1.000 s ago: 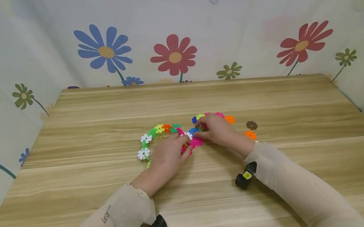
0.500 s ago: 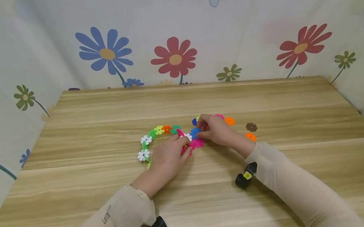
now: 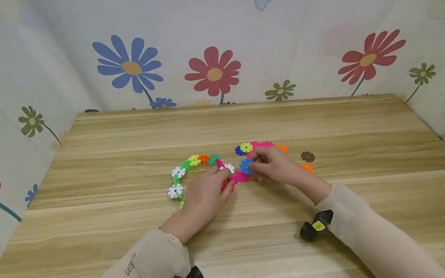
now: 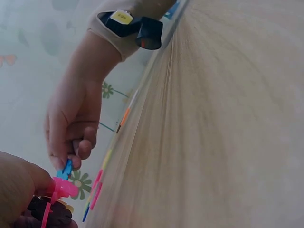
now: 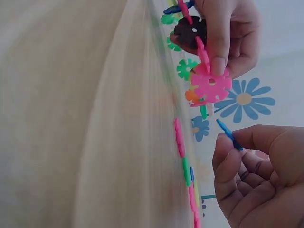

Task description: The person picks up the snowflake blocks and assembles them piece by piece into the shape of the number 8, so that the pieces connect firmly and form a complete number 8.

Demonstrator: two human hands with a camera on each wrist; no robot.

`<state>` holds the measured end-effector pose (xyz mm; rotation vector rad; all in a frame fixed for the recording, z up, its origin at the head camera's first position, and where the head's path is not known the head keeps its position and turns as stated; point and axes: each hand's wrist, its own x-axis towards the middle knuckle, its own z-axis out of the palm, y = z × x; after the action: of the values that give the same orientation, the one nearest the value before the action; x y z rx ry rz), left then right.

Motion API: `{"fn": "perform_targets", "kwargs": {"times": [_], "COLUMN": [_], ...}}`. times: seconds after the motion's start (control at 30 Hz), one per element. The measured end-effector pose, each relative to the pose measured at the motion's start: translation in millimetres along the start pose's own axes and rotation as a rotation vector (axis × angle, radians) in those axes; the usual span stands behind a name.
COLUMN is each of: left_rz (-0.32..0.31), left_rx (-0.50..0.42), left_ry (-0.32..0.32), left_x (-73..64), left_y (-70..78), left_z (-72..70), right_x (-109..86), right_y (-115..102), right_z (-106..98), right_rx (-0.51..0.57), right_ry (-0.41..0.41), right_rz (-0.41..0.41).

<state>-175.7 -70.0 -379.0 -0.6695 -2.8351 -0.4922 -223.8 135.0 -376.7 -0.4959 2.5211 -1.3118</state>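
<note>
My left hand (image 3: 203,195) pinches a pink notched snowflake disc (image 5: 211,90) with thumb and fingers. This disc belongs to a chain of linked discs, among them a white one (image 3: 175,190) and a dark one (image 5: 186,32), that curves round behind the left hand. Between thumb and forefinger, my right hand (image 3: 274,165) holds a blue snowflake disc (image 5: 227,132). A gap separates the blue disc from the pink one in the right wrist view. Part of the chain is hidden under the left hand.
Just beyond the right hand lie several loose discs, including a yellow one (image 3: 246,147) and a dark blue one (image 3: 239,151). Farther right are a brown disc (image 3: 308,156) and an orange disc (image 3: 307,168) on the wooden table (image 3: 243,254). A flowered curtain (image 3: 167,29) stands behind.
My right hand has drawn slightly right and toward me with the blue disc, away from the white disc in the chain. The yellow disc behind shows more fully. My left hand stays in place.
</note>
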Motion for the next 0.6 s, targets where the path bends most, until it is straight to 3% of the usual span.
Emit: {"fn": "perform_targets", "kwargs": {"times": [0.6], "left_rz": [0.029], "left_rx": [-0.005], "left_ry": [0.039], "left_x": [-1.4], "left_y": [0.5], "left_z": [3.4], "right_x": [-15.4], "right_y": [-2.9], "right_z": [20.6], "right_rx": [0.310], "right_ry": [0.070], "right_rz": [0.049]}}
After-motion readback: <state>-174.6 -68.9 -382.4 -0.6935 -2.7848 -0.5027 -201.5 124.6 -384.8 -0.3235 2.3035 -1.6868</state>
